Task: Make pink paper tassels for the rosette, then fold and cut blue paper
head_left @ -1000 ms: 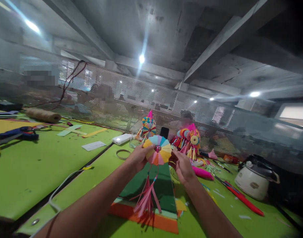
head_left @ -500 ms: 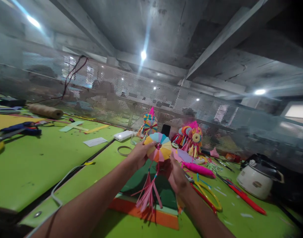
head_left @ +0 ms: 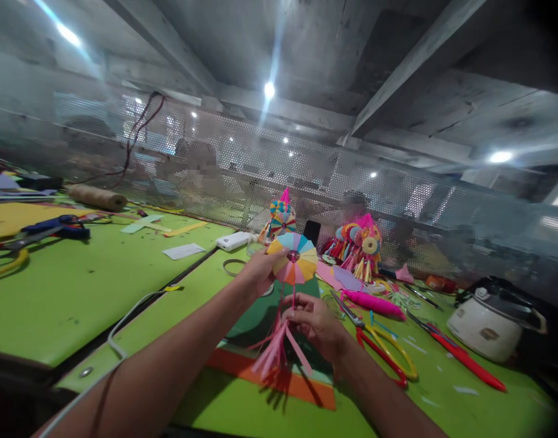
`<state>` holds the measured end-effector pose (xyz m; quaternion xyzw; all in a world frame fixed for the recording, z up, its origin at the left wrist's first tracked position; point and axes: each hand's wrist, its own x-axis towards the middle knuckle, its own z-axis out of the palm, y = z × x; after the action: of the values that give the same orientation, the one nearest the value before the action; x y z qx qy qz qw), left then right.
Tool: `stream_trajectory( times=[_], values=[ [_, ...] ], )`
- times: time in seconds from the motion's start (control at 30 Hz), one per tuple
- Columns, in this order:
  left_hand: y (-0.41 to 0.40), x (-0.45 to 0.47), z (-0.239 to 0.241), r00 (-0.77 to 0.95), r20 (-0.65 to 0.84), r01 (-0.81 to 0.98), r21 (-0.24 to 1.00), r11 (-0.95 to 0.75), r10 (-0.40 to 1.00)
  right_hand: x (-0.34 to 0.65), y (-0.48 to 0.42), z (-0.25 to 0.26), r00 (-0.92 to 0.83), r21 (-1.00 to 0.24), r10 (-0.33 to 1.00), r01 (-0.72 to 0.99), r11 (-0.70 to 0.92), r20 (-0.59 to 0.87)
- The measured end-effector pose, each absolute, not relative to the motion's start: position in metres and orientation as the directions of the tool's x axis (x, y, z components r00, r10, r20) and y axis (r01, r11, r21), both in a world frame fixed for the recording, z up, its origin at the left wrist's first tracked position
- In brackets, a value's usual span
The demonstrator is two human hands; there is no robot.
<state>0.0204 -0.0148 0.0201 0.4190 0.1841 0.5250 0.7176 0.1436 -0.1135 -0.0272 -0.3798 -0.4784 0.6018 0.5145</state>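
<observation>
The left hand point(head_left: 264, 269) pinches a round, multicoloured paper disc point(head_left: 303, 266) above the lime-green bench point(head_left: 194, 295), in from its near edge; the right hand point(head_left: 316, 320) grasps the top of the pink paper-strip tassel point(head_left: 275, 354) hanging beneath; red-and-yellow-handled metal scissors point(head_left: 360, 323) lie beside that wrist.

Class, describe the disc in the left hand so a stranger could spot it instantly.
Over the green table, find the left hand. It grips a disc of multicoloured wedges, pink tassel hanging below. Unlike the ornaments behind, this one is held.
</observation>
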Motion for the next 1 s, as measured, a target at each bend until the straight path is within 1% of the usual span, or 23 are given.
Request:
stream_trajectory(
  times=[0.1,0.17,0.27,0.4,0.53,0.7,0.83,1.0],
  values=[
    [-0.014,0.021,0.020,0.388,0.169,-0.601,0.792,0.110,0.906,0.148,-0.115,-0.025,-0.257,-0.974,0.966,-0.220,-0.046,0.013],
    [-0.013,0.021,0.019,0.381,0.154,-0.597,0.794,0.115,0.912,0.153,-0.114,-0.025,-0.282,-0.971,0.959,-0.233,-0.049,0.019],
    [-0.008,0.021,0.017,0.377,0.142,-0.586,0.801,0.118,0.915,0.160,-0.110,-0.027,-0.285,-0.963,0.957,-0.267,-0.032,0.047],
    [0.000,0.022,0.009,0.368,0.109,-0.575,0.807,0.134,0.923,0.167,-0.103,-0.031,-0.240,-0.950,0.969,-0.312,-0.024,0.055],
    [0.003,0.026,-0.001,0.364,0.054,-0.554,0.815,0.170,0.930,0.172,-0.101,-0.034,-0.249,-0.951,0.968,-0.308,-0.038,0.042],
    [0.004,0.031,-0.007,0.356,0.027,-0.541,0.821,0.183,0.934,0.177,-0.101,-0.035,-0.269,-0.947,0.963,-0.313,-0.071,0.017],
    [0.008,0.033,-0.014,0.345,0.016,-0.526,0.832,0.179,0.939,0.183,-0.102,-0.032,-0.260,-0.956,0.965,-0.277,-0.102,-0.028],
    [0.012,0.037,-0.023,0.327,-0.024,-0.474,0.861,0.185,0.945,0.192,-0.100,-0.030,-0.224,-0.980,0.973,-0.170,-0.103,-0.064]
  ],
)
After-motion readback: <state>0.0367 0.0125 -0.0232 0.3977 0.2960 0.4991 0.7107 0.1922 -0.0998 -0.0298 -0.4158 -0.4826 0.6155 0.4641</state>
